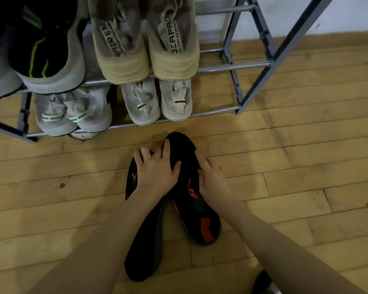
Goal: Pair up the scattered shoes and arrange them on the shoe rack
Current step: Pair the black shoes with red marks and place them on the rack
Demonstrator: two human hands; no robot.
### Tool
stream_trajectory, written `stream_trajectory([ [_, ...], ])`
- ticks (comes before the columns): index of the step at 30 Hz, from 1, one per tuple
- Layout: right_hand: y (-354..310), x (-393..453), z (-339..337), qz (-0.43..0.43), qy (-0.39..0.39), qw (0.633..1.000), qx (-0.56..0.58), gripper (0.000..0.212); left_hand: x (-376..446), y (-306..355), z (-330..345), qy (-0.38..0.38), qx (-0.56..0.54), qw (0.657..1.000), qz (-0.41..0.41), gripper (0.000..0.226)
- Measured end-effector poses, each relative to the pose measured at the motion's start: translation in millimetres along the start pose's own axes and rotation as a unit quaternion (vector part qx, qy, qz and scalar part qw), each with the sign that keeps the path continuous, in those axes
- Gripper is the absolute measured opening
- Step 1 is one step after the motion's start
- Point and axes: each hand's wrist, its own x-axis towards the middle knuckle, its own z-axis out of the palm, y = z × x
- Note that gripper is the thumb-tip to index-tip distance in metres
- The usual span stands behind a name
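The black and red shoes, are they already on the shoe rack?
No, the black and red shoes lie on the wooden floor before the shoe rack, under both hands.
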Motion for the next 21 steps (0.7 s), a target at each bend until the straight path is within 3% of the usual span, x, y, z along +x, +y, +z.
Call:
stream_trajectory([
  [4,7,-18,-7,0.026,0.055,0.997,0.051,0.052,2,15,5,0.028,-0.032,0.998,0.043,0.073],
  [9,29,-41,-26,0.069,0.120,0.990,0.030,0.047,9,59,-3,-0.002,-0.153,0.982,0.116,0.065],
  [12,35,-49,-31,0.107,0.130,0.985,0.032,0.044,7,74,-5,-0.030,-0.221,0.969,0.109,0.061],
  [17,35,-46,-32,0.128,0.013,0.991,-0.030,0.048,0,74,2,-0.060,-0.042,0.996,0.055,0.059],
  [21,38,-46,-55,0.135,0.036,0.990,-0.017,0.042,-17,72,-10,-0.029,-0.048,0.995,0.087,0.055],
])
